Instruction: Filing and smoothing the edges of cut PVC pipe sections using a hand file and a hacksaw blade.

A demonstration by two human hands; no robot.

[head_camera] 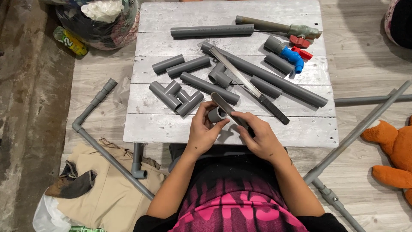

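The left hand [205,129] holds a short gray pipe piece [216,114], with its fingers curled around it. The right hand [257,134] is closed around the handle of a flat file [226,106]. The tip of the file lies across the top of the pipe piece and touches it. Both hands are over the near edge of the white wooden tabletop [300,133], right in front of the person.

Many gray pipe parts lie on the tabletop. Just past the left hand sits a joined fitting [177,97] made of short pipe bits. Beside it lies a medium pipe [209,88]. A very long pipe [266,75] runs at a slant across the middle, and a hand saw [249,85] with a black handle lies along it. At the far side lies another long pipe [212,30]. Near the far right corner there is a blue valve [294,57] with a red handle, and a pipe with a green-gray valve [279,27].

On the floor to the left lies a bent pipe frame [92,107] next to a tan cloth [103,189]. To the right, an orange plush toy [392,150] lies on the floor, well apart from the hands.
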